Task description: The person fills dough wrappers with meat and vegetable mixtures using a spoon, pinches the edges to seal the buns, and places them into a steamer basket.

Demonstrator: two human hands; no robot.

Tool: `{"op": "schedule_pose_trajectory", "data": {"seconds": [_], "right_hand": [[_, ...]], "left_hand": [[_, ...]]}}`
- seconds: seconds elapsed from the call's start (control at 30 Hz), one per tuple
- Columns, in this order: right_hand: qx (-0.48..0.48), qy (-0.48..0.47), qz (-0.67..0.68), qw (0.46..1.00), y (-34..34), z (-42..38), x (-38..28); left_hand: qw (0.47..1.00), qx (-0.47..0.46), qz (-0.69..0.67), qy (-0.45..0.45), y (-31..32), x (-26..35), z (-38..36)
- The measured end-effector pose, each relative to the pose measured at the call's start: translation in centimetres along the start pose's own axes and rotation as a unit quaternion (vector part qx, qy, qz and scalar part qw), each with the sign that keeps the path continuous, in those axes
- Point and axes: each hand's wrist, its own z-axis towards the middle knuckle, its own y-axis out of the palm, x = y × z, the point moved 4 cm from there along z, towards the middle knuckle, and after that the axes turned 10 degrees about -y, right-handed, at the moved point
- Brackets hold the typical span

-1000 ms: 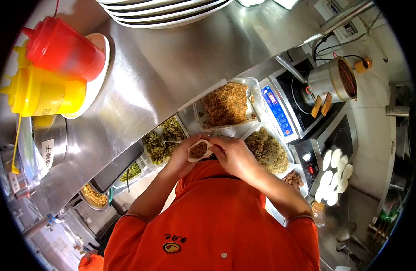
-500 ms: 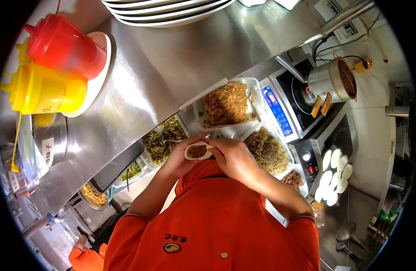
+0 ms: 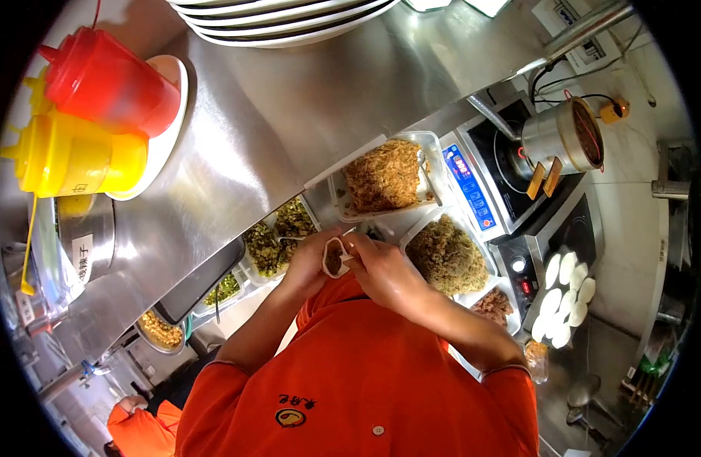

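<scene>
Off-white dough wrapper (image 3: 337,274), cupped around brown filling (image 3: 334,257), sits between the two hands, mouth facing up toward the camera. Left hand (image 3: 308,259) is half curled, cradling the wrapper from its left side. Right hand (image 3: 385,266) has fingers bent and bunched, thumb and fingertips pinching the rim on its right; exact finger contact too small to tell.

Just beyond the right hand: clear plastic tub of orange-brown shredded filling (image 3: 385,175), metal spoon (image 3: 429,179) standing in it. Right of the right hand, close by: tub of greenish-brown minced filling (image 3: 446,255). Past that, dark brown meat chunks (image 3: 493,306) beside the right forearm. Left of the left hand: chopped green vegetables (image 3: 265,247) in tubs, partly hidden by the hand. Farther left and nearer the body: round bowl with yellow bits (image 3: 160,331).

Well right of and beyond the hands: induction cooker (image 3: 472,190) with blue panel, steel pot (image 3: 552,139) on it. Well right of the hands: cluster of white oval pieces (image 3: 564,293), material unclear. Steel shelf (image 3: 289,107) spans beyond the hands; red squeeze bottle (image 3: 110,80) and yellow squeeze bottle (image 3: 84,156) far left on it.
</scene>
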Motion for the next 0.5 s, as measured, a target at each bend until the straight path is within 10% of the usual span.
{"op": "schedule_pose_trajectory", "data": {"seconds": [0.5], "right_hand": [[0.076, -0.057, -0.023, 0.995, -1.2, 0.4, -0.4]], "left_hand": [[0.958, 0.111, 0.211, 0.158, 4.4, 1.9, -3.6]]}}
